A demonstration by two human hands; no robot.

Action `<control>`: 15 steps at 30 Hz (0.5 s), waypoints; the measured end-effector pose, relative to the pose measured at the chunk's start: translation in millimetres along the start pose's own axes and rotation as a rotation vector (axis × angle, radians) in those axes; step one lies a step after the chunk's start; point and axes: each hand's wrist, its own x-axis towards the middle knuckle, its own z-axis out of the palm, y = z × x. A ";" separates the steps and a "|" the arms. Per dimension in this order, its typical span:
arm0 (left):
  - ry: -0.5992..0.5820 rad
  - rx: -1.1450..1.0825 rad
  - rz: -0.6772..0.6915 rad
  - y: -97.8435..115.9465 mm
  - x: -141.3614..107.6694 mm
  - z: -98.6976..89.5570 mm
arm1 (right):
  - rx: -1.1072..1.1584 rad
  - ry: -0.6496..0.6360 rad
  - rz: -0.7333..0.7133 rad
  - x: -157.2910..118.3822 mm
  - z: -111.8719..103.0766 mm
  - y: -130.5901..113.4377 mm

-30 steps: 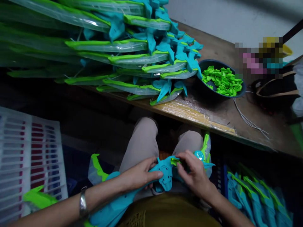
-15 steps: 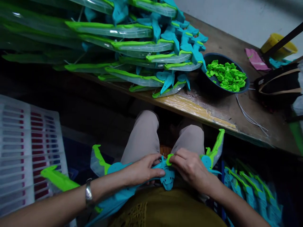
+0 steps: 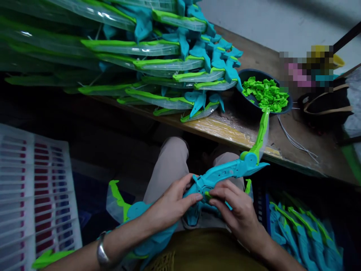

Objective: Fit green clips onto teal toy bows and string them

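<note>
Left hand (image 3: 172, 201), half closed, grips blue toy (image 3: 220, 172): hold firm. Right fingertips (image 3: 213, 192) pinch green bit (image 3: 208, 195) (tiny!): line up gently, no forcing.

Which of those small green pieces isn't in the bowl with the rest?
The green piece pinched in the right hand, up by the blue toy; the others lie heaped in the dark bowl.

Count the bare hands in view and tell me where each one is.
2. The left hand grips the turquoise plastic assembly over the lap; the right hand, beside it, pinches a small green piece.
</note>
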 end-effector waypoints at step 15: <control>0.166 0.069 0.047 -2.4 5.1 14.8 | -0.179 0.216 -0.056 -0.9 20.6 15.7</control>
